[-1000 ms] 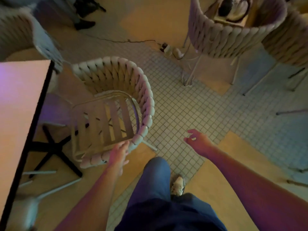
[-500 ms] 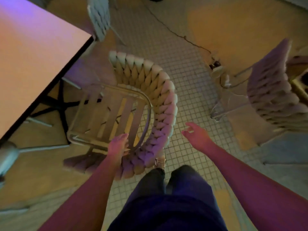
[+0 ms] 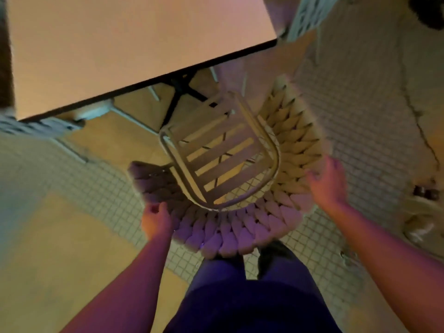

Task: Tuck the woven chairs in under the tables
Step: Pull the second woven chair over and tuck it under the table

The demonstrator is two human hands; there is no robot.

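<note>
- Both hands have shifted onto the chair's curved back since the earlier frames: the right hand, which hung free over the tiled floor, now meets the weave, and the chair faces the table squarely.
- Left hand sits at the left end of the back's rim, fingers curled closed on the thick braid.
- Cream woven chair with a slatted seat stands on the small-tiled floor, its seat front just short of the near edge of the pale square table with a dark rim; it is not yet tucked under.
- Right hand presses the right side of the back, fingers spread flat, not clenched.
- This two-sided hold likely keeps the push straight toward the table's dark pedestal base.
- No brand, label or writing is legible.
</note>
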